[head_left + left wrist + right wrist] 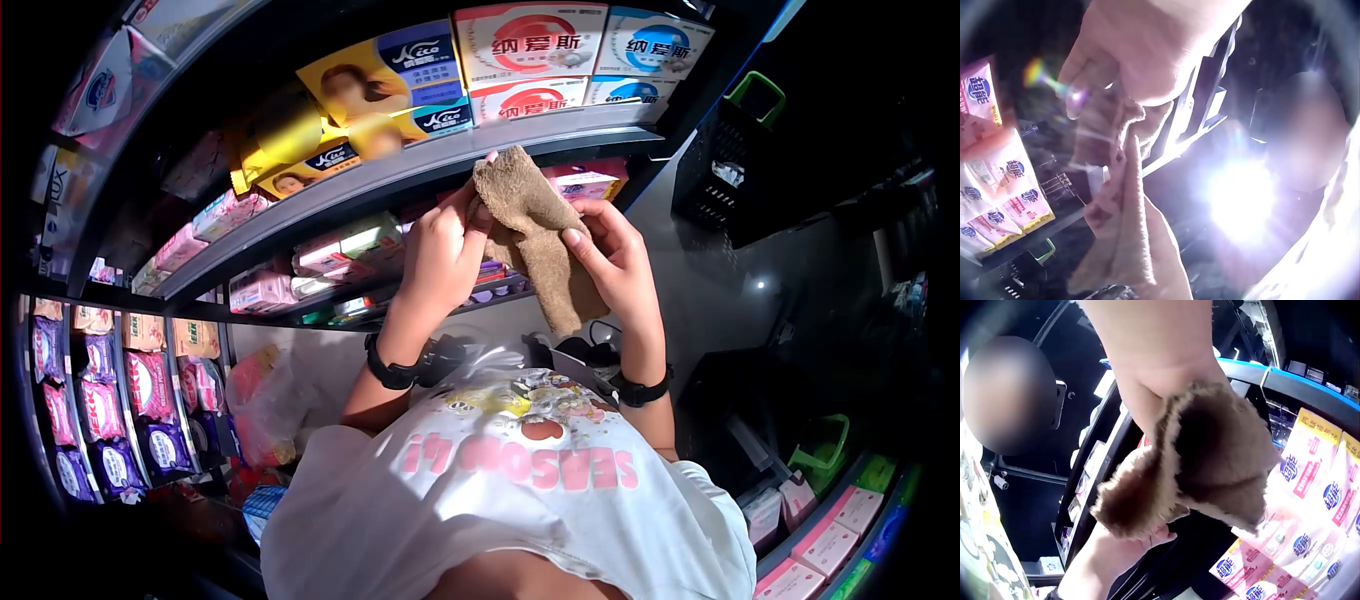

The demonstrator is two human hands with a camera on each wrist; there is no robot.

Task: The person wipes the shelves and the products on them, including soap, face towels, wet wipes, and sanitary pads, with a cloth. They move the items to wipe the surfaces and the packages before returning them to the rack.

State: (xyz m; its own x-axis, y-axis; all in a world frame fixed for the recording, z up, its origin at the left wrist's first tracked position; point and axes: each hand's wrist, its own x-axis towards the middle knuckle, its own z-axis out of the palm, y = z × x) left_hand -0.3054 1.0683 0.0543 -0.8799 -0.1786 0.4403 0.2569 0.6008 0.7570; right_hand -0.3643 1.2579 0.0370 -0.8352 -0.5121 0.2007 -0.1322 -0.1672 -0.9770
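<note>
A brown fuzzy cloth hangs in folds between my two hands, in front of the shelf. My left hand grips its left side, thumb toward me. On the right edge, my right hand pinches it between thumb and fingers, and a loose flap droops below. In the left wrist view the cloth hangs under the left hand, its fingertips partly hidden. In the right wrist view the cloth bunches open and covers most of the right hand's fingers; the left hand shows below it.
Yellow soap boxes and red-and-white boxes line the shelf just beyond the hands. Its grey front edge runs close past the cloth. Hanging packs fill a rack at left. A black basket stands at right.
</note>
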